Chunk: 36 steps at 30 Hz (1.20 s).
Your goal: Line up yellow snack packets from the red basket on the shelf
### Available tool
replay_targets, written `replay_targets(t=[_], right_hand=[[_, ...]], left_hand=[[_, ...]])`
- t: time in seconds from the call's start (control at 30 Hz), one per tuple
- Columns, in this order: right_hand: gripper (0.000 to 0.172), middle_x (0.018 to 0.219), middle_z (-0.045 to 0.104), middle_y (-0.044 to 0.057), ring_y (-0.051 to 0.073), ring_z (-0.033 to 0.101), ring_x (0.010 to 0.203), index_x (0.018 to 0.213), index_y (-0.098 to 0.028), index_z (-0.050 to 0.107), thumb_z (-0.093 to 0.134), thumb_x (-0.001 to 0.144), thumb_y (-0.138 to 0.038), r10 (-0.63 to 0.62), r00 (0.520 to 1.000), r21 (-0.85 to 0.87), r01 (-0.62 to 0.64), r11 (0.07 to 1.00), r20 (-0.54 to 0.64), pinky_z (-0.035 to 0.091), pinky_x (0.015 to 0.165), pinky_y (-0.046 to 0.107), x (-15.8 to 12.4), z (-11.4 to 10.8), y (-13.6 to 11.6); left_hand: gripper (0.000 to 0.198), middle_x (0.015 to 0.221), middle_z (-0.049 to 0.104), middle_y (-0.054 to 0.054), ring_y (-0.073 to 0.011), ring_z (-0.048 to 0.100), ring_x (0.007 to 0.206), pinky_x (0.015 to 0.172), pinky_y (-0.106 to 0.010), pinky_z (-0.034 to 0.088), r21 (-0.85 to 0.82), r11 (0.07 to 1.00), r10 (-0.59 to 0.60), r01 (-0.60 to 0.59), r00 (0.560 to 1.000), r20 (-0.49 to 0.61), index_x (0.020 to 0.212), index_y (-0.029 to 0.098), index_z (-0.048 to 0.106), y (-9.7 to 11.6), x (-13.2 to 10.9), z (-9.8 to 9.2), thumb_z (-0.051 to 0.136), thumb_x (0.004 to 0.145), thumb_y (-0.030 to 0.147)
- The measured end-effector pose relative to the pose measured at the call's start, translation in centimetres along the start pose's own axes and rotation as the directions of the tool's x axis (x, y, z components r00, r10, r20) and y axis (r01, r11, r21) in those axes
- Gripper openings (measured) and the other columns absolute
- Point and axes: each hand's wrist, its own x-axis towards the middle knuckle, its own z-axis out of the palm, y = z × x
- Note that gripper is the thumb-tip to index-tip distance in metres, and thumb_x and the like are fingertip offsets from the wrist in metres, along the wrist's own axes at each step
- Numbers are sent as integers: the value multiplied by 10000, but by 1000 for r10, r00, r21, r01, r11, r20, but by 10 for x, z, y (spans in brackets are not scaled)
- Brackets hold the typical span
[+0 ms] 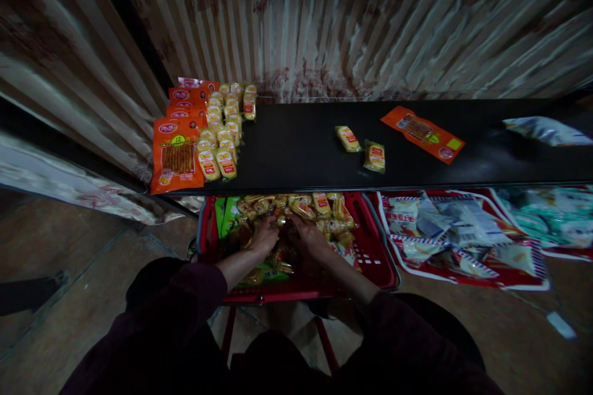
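Note:
Both hands are inside a red shopping basket [377, 241] filled with small wrapped cakes [321, 202] in clear film. My left hand [265, 236] is among the packs left of the middle, its fingers bent together; what they hold, if anything, is hard to make out. To the right, my right hand [309, 239] reaches over the pile with its fingers stretched out and apart, close to the packs. Between the fingertips lie more cakes, dim and partly hidden. Green packets [227, 215] show at the basket's left side.
Above the basket runs a black shelf [296, 148]. On its left stand rows of wrapped cakes [226, 162] beside orange snack bags [177, 154]. Two loose cakes [374, 155] and an orange packet [422, 134] lie farther right. Another basket [393, 253] holds white bags.

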Motion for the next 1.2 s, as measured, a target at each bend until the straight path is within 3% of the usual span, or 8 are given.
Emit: replay_targets(t=[0.17, 0.43, 0.57, 0.73, 0.9, 1.03, 1.2], right_hand=[[592, 1366, 490, 173, 253, 523, 1205, 1382, -129, 383, 513, 804, -130, 13, 1000, -80, -13, 997, 0, 409, 1018, 370, 2, 0, -3], [609, 1300, 551, 167, 261, 555, 1168, 1384, -164, 381, 535, 795, -145, 19, 999, -18, -20, 1000, -45, 444, 976, 387, 6, 2, -3], [598, 1292, 570, 135, 246, 547, 1180, 1357, -194, 411, 552, 779, -130, -18, 997, 45, 21, 999, -78, 426, 995, 398, 8, 4, -3], [467, 1212, 616, 159, 236, 584, 1114, 1245, -127, 493, 550, 781, -118, -39, 997, 78, 44, 996, -71, 441, 958, 363, 8, 0, -7], [366, 1103, 649, 116, 226, 588, 1055, 1128, -154, 553, 551, 766, -102, -44, 992, 60, 51, 997, -115, 449, 932, 355, 3, -5, -14], [385, 1096, 637, 74, 217, 550, 1080, 1084, -200, 576, 488, 746, -38, -158, 967, 99, 180, 979, -200, 430, 966, 395, -3, -7, -21], [421, 1168, 570, 77, 223, 485, 1158, 1014, -223, 602, 443, 701, 10, -260, 907, 128, 316, 940, -331, 425, 986, 419, -11, -9, -28]], left_hand=[[399, 1307, 519, -134, -217, 548, 1109, 823, -301, 510, -173, 983, -49, 53, 998, 28, 1110, 156, 571, 15, -9, -1, 525, 722, 74], [395, 1224, 546, -152, -220, 563, 1061, 796, -311, 524, -308, 944, -124, 121, 992, 9, 1078, 143, 567, 27, -14, -8, 552, 695, 48], [365, 1147, 580, -125, -172, 602, 920, 796, -309, 530, -351, 927, -134, 131, 991, 17, 1055, 146, 576, 30, -16, -12, 556, 700, 62], [254, 866, 615, -65, -132, 608, 694, 776, -349, 543, -423, 897, -125, 129, 991, 37, 1003, 134, 572, 34, -18, -15, 527, 755, 107], [137, 793, 603, -48, -122, 593, 635, 726, -332, 550, -466, 862, -188, 200, 979, 72, 916, 139, 574, 38, -19, -18, 507, 797, 131], [105, 821, 614, -61, -137, 598, 667, 715, -336, 548, -467, 825, -310, 319, 946, 100, 897, 141, 578, 39, -20, -18, 513, 825, 182], [105, 750, 621, -37, -111, 587, 629, 744, -311, 522, -505, 788, -280, 352, 936, 216, 852, 131, 594, 43, -22, -20, 494, 820, 139]])
